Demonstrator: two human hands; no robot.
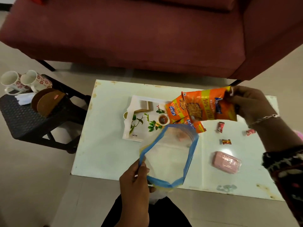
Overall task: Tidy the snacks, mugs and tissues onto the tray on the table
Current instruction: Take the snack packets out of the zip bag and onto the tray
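Note:
My right hand (249,102) grips the top corner of orange snack packets (201,107), held in the air over the right end of the printed tray (139,122). My left hand (136,176) pinches the blue rim of a clear zip bag (168,154), held open just below the packets. Three small wrapped candies (220,126) lie on the white table (101,145) to the right, with a pink tissue pack (227,162) nearer me. Two floral mugs (24,81) lie on their sides on the black stool (19,118) at left.
A maroon sofa (131,30) fills the space beyond the table. On the stool, white tissues (24,98) and a brown round packet (47,102) rest beside the mugs. Tiled floor surrounds the table.

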